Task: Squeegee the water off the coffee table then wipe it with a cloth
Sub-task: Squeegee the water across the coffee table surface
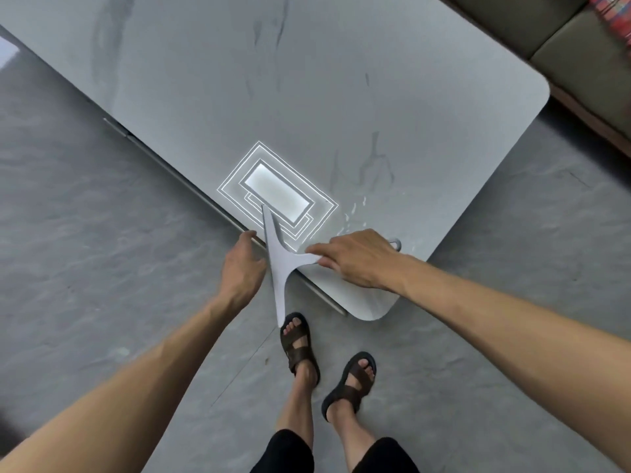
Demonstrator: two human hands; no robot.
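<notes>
Two bare hands work at the near edge of the coffee table (341,97). Left hand (240,268) sits just off the table edge, fingers curled loosely, fingertips touching the metal rail (164,158) that runs under the edge; holds nothing. Squeegee (278,268) next, white, T-shaped, blade running from the tabletop out past the edge toward the sandals (300,343), so its near end hangs over the floor (85,250). Right hand (358,259) closes on the squeegee handle, thumb and fingers pinching it from above, palm down, resting low over the table corner. Water (353,213) shows as small shiny drops and a thin film on the tabletop just beyond the right hand, beside a bright ceiling-light reflection (278,191). Sofa (563,46) at far right, beyond the table. No containers visible; cloth not visible.
</notes>
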